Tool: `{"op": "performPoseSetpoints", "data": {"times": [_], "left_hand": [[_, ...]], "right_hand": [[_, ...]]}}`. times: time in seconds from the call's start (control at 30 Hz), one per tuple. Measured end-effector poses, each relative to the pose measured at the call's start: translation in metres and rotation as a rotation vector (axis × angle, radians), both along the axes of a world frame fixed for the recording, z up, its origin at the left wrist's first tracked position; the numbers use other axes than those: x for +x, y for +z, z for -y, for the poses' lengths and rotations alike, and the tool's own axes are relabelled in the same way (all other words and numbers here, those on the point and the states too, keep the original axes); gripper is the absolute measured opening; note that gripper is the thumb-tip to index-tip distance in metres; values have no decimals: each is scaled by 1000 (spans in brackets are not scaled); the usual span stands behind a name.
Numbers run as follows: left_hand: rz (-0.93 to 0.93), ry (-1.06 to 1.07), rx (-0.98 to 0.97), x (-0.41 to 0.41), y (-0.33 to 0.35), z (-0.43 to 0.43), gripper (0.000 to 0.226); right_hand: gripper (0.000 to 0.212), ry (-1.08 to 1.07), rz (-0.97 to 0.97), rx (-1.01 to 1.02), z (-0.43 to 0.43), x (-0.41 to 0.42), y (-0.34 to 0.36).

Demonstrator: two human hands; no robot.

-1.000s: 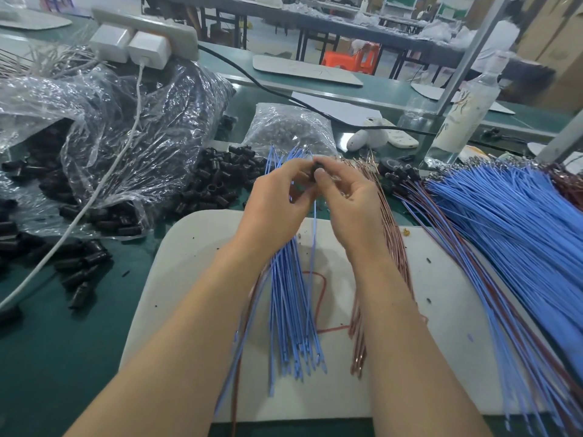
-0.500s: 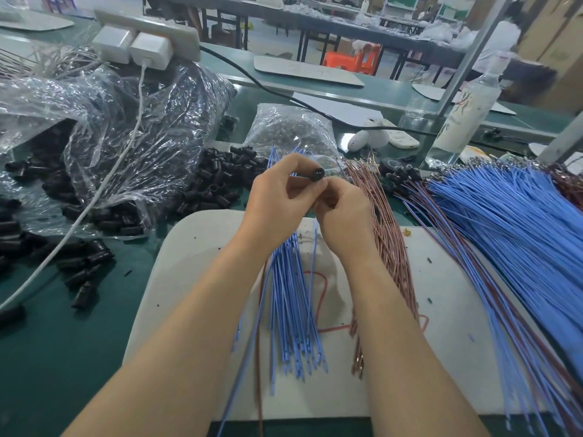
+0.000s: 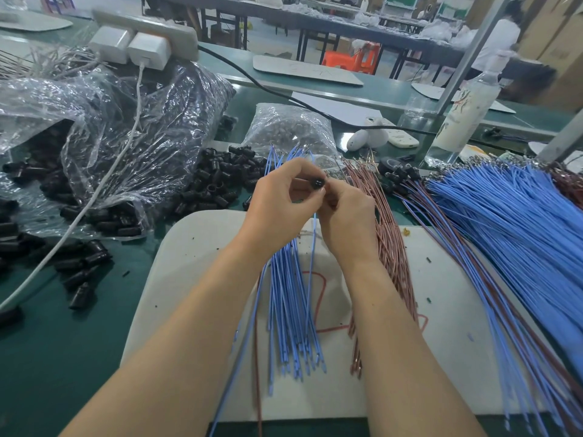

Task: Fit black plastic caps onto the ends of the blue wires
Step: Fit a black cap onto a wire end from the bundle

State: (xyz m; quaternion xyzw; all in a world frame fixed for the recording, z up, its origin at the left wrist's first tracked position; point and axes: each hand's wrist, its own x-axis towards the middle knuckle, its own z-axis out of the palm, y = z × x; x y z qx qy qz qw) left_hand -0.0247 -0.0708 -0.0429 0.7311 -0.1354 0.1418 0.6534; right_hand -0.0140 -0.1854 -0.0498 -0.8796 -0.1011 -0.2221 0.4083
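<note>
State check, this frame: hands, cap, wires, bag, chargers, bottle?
Left hand: pinches cap.
Right hand: pinches wire end at cap.
Cap: held above the table; seating on wire not visible.
Wire: hangs below hands.
Bundle: loose on board, near ends uncapped.
Big bag: open, caps spilling out.
Chargers: plugged into strip.
Bottle: upright.

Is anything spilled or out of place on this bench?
Yes. Black caps have spilled from the open clear bag across the green table on the left, some scattered apart from the pile. Dark specks also dot the white board.
</note>
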Motion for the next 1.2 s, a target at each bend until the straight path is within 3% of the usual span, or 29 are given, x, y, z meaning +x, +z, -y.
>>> {"op": "performPoseSetpoints", "data": {"times": [0.93, 1.13, 1.2], "left_hand": [[-9, 7, 8, -4, 3, 3, 19], [71, 109, -127, 0, 11, -6, 15], [62, 228, -203, 3, 11, -14, 9]], "right_hand": [[16, -33, 76, -53, -1, 1, -7], [7, 41, -110, 87, -8, -3, 4], [10, 131, -269, 290, -11, -8, 14]]}}
